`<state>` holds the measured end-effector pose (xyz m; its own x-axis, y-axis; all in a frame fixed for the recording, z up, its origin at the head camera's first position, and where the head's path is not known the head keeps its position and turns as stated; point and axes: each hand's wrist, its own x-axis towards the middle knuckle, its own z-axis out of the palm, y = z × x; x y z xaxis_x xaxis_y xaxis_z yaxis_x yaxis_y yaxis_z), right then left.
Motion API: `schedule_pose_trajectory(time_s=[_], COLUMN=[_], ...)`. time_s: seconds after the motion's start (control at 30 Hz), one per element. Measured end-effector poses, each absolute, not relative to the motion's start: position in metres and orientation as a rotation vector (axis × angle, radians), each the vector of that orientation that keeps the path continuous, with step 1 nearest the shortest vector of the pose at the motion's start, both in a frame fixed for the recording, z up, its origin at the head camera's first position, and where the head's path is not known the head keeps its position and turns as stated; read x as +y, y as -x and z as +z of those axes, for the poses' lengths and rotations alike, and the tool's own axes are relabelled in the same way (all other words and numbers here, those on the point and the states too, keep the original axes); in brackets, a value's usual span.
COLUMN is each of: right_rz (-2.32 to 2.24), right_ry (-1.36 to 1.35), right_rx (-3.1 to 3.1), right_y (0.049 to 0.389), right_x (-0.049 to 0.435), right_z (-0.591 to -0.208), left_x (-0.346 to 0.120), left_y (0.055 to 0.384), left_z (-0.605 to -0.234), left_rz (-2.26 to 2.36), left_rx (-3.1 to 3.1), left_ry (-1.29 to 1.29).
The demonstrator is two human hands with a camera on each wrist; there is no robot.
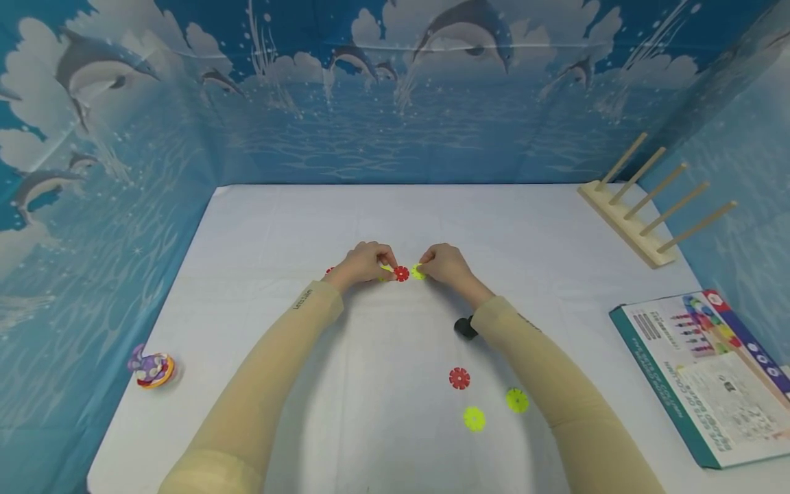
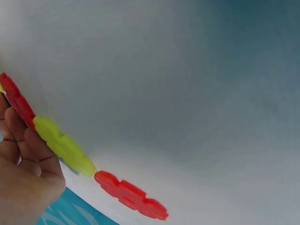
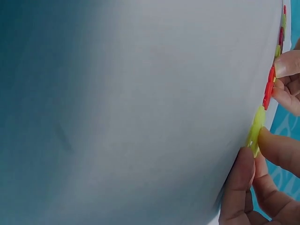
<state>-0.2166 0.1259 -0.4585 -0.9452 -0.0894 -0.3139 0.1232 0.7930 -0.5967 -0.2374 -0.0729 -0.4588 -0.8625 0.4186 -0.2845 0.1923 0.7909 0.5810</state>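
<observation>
My left hand point(image 1: 368, 262) pinches a row of joined red and yellow snowflake discs near its right end. A red snowflake disc point(image 1: 402, 274) sticks out past the left fingertips; more of the row, with another red disc point(image 2: 131, 194), runs out behind that hand. Between thumb and fingers, my right hand point(image 1: 446, 263) holds a yellow snowflake disc point(image 3: 256, 129). Its edge is right at the edge of the red disc point(image 3: 268, 89) in the right wrist view. The left hand covers the middle of the row in the head view.
Nearer on the white table lie a loose red disc point(image 1: 459, 378) and two yellow discs point(image 1: 474, 418). A black object point(image 1: 465, 328) is partly behind the right sleeve. On the right are a wooden peg rack point(image 1: 629, 223) and a flat box point(image 1: 710, 377); a purple toy point(image 1: 151, 368) stands left.
</observation>
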Motion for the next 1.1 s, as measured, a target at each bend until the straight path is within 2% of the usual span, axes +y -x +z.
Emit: schedule_pose_trajectory(time_s=[0.33,1.1], right_rz=[-0.896,-0.906], right_ry=[0.035,-0.021], right_rx=[2.709,2.739], right_y=[0.2128,0.2099], right_x=[0.1228,0.121], right_z=[-0.4584,-0.4602], left_x=[-0.0736,-0.0717], left_y=[0.2371,0.2396], left_z=[-0.4591,-0.46], left_rz=[0.769,0.759], left_rx=[2.58,2.553], left_ry=[-0.453,-0.441])
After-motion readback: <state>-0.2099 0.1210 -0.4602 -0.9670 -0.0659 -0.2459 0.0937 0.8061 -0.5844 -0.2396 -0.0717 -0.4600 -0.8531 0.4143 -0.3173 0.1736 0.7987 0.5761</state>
